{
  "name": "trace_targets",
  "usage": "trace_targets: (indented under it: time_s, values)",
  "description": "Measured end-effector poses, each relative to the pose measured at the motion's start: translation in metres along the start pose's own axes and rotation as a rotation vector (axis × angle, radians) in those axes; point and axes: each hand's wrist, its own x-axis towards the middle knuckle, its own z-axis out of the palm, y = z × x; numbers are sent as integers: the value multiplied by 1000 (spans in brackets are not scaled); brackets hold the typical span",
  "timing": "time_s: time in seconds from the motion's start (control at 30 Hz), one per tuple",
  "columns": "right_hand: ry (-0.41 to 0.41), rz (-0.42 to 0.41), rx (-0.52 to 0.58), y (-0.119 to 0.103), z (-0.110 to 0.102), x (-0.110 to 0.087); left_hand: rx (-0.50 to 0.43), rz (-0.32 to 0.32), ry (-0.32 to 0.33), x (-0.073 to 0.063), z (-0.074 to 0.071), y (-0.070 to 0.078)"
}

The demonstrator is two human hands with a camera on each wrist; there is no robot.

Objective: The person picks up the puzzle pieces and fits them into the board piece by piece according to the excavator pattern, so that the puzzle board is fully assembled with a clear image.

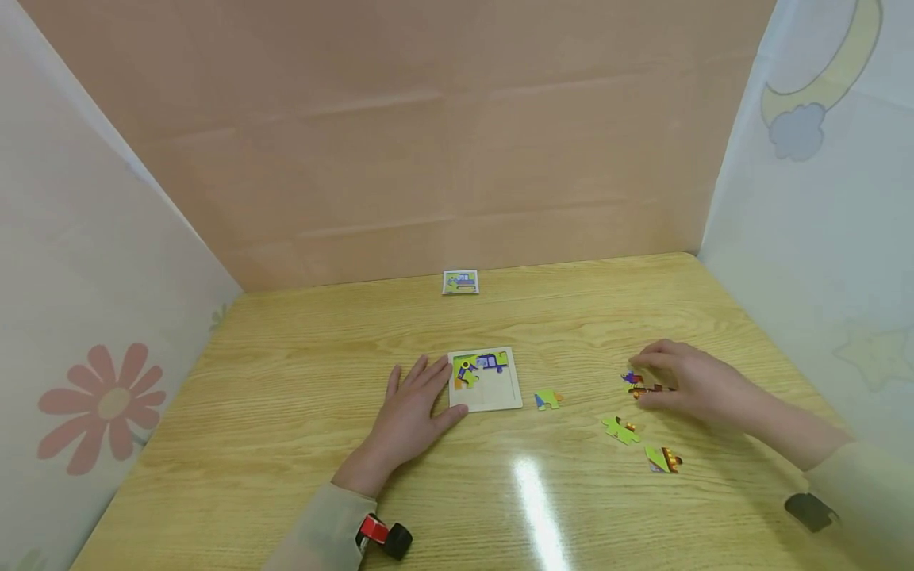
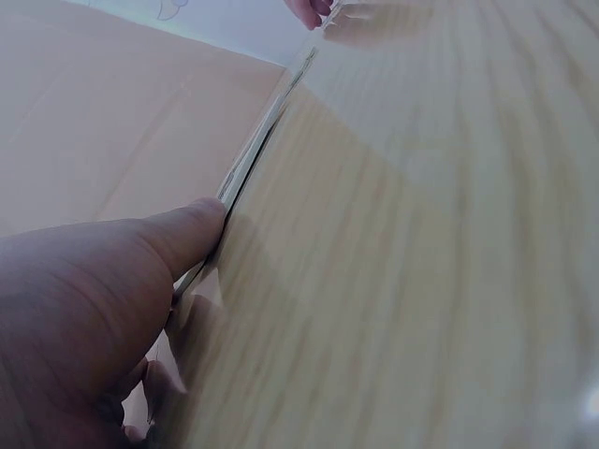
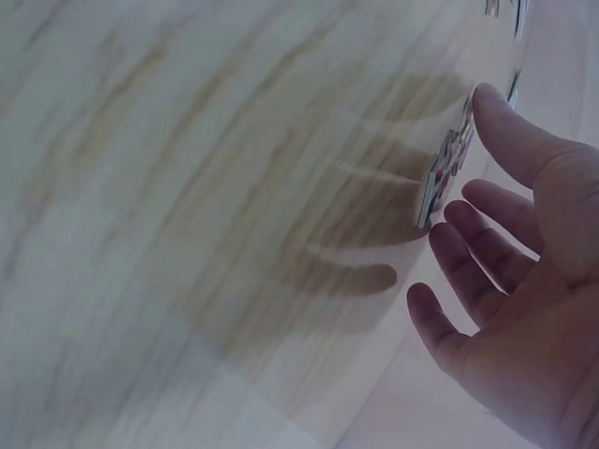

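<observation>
A square wooden puzzle board (image 1: 503, 390) lies flat, its upper part and left side filled with a picture of a purple vehicle. Beside it rests my left hand (image 1: 408, 414), fingers extended along the board's left edge; the thumb (image 2: 192, 232) touches the near edge. On the right, my right hand (image 1: 696, 382) reaches low over the table, thumb and fingers spread apart. Between them lie a small purple-and-red puzzle piece (image 1: 631, 378) and an orange-brown puzzle piece (image 1: 641, 391), partly hidden by the hand. In the right wrist view, the fingers are apart around these pieces (image 3: 447, 168).
A green-and-blue piece (image 1: 547, 399) lies just right of the board. Nearer the right forearm are a lime piece (image 1: 621, 430) and a green-and-orange piece (image 1: 662, 460). A small picture card (image 1: 460, 282) sits at the table's back edge, before a pinkish-brown partition (image 1: 457, 159).
</observation>
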Motion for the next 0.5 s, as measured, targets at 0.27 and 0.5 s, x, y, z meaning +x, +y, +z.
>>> trace_targets:
  time_s: [0.27,0.5]
  values:
    - [18,-17,-10,3,4,-1,2,2,0,0,0,0]
    - [44,-7,31,4,4,-4,5,-4,-6,0,-1,0]
